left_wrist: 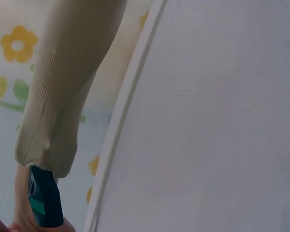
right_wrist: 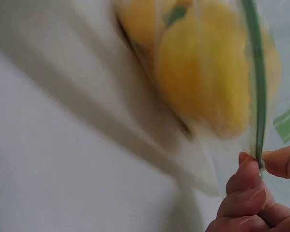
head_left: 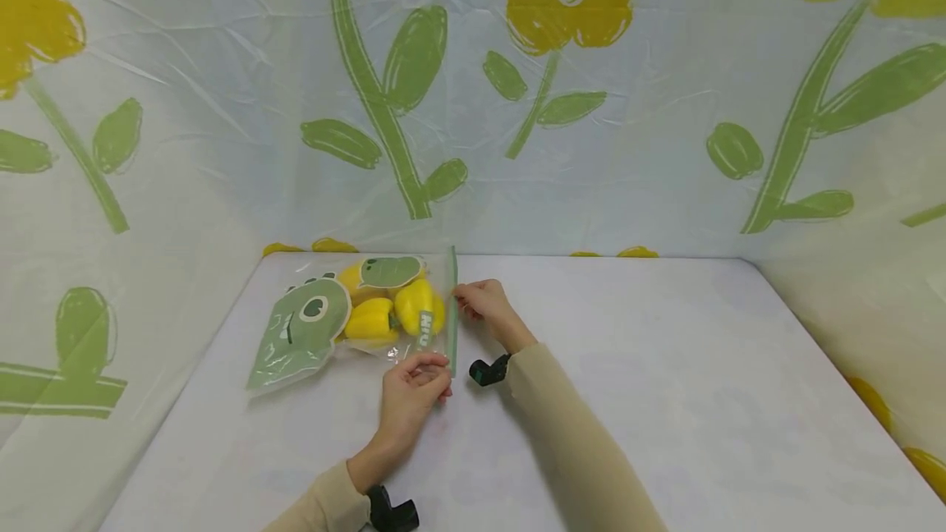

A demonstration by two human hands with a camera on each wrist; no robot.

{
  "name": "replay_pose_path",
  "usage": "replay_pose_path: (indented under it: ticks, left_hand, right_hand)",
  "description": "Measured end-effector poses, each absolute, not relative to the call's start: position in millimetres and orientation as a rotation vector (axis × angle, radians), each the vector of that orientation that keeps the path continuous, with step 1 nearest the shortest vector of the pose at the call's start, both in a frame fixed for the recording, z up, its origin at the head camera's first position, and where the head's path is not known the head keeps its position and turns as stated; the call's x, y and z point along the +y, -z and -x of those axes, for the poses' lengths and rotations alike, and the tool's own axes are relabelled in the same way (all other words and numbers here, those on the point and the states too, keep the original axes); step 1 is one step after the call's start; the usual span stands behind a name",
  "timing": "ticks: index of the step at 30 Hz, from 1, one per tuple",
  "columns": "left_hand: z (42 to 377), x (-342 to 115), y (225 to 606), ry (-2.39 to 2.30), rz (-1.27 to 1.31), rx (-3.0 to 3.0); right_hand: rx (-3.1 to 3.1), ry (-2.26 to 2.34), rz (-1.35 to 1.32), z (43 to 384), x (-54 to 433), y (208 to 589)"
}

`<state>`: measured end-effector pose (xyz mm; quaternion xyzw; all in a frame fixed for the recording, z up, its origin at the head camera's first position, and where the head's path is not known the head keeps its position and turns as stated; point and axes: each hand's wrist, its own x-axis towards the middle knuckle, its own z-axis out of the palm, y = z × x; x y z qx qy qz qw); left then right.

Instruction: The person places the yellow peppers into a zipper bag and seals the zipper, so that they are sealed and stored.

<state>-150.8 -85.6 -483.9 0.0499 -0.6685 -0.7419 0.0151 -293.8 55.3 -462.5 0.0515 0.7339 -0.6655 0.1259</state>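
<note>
A clear zip bag [head_left: 296, 343] with a green dinosaur print stands out at the table's left back, its green zip strip [head_left: 452, 335] running along the right edge. Inside show yellow bell peppers [head_left: 369, 321], seen closer as a blurred yellow pepper [right_wrist: 203, 72] in the right wrist view. My right hand [head_left: 488, 306] pinches the strip between thumb and fingertips, around a small whitish piece on it. At the strip's near end, my left hand [head_left: 410, 396] pinches the bag's corner with curled fingers. The left wrist view catches only fingers at its lower left.
The white table [head_left: 665, 368] extends to the right of both arms. A flower-printed cloth [head_left: 613, 171] hangs behind and at the sides. Black wrist cameras, one at the right wrist [head_left: 489, 370], stick out below the sleeves.
</note>
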Motion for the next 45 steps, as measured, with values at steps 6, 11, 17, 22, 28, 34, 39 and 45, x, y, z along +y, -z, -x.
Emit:
replay_pose_path:
  ticks: [6, 11, 17, 22, 28, 34, 39, 45]
  left_hand:
    - [147.4, -85.0, 483.4, 2.316, -0.165, -2.103]
    - [145.0, -85.6, 482.5, 2.314, -0.174, -2.117]
    - [145.9, -86.1, 483.7, 2.314, -0.131, -2.109]
    - [145.1, -86.3, 483.3, 2.317, -0.130, -2.118]
    - [142.4, -86.5, 483.3, 2.323, -0.145, -2.107]
    - [141.6, -83.7, 484.7, 2.337, -0.132, -2.117]
    - [144.7, -82.8, 484.9, 2.348, -0.118, -2.088]
    - [145.9, -82.3, 483.9, 2.346, -0.122, -2.092]
  right_hand:
    - [2.215, 1.907, -0.221, 303.4, 55.1, 464.0]
    - [2.320, 1.765, -0.097, 297.3, 57.1, 459.9]
    - [2.326, 1.804, -0.114, 304.9, 55.3, 458.2]
    - [2.311, 1.801, -0.181, 324.5, 52.0, 461.1]
    - [2.315, 1.805, -0.190, 346.9, 50.2, 460.3]
    - [2.301, 1.798, -0.201, 352.5, 56.8, 457.2]
    - [2.266, 1.775, -0.187, 349.8, 60.2, 457.1]
    - [2.235, 1.791, -0.172, 348.9, 59.7, 454.3]
